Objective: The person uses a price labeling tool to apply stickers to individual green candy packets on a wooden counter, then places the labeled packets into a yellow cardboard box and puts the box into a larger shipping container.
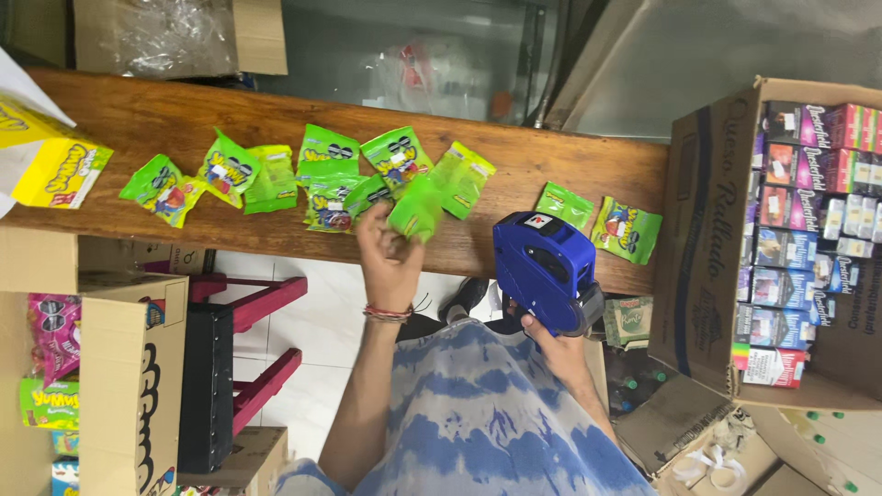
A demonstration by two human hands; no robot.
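Green candy packet (416, 209) is pinched in left hand (390, 257) over counter (276, 115); blue price gun (544, 268) is gripped in right hand (554, 342); approx. ten packets lie spread; two sit apart at right; labelled or not, can't be told.

About ten green candy packets (326, 154) are counted on the wooden shelf (551, 161), one more being held blurred in a hand. One blue price-label gun (544, 266) and one yellow box (50, 165) are seen. Two large cardboard cartons (707, 239) are counted.
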